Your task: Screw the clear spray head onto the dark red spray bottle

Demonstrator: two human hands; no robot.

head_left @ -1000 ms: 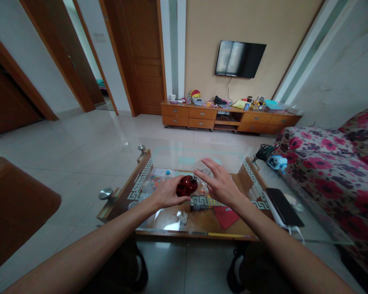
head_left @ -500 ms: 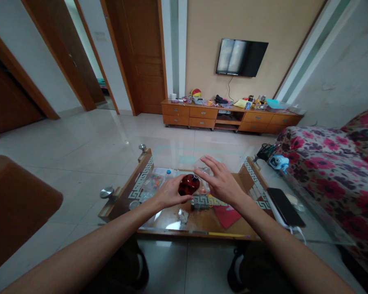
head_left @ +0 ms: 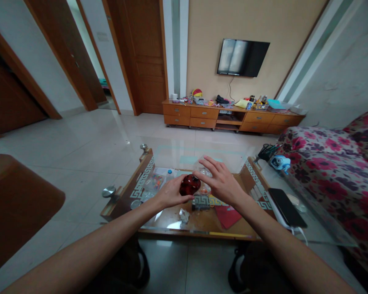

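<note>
Right hand [head_left: 222,183] has closed in, fingers spread, touching the red bottle [head_left: 189,185] which the left hand [head_left: 171,193] pinches above the glass table [head_left: 309,228].

A dark red glossy bottle [head_left: 189,184]; a black phone [head_left: 283,207]; a sofa [head_left: 334,163] in pink-and-red floral print; a red envelope [head_left: 227,215]; a white Greek-key border [head_left: 142,179].

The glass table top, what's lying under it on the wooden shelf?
Under the glass table top, the wooden shelf holds a red paper, a small bottle and colourful bits. The left hand, the dark red bottle and the right hand cover the rest.
</note>
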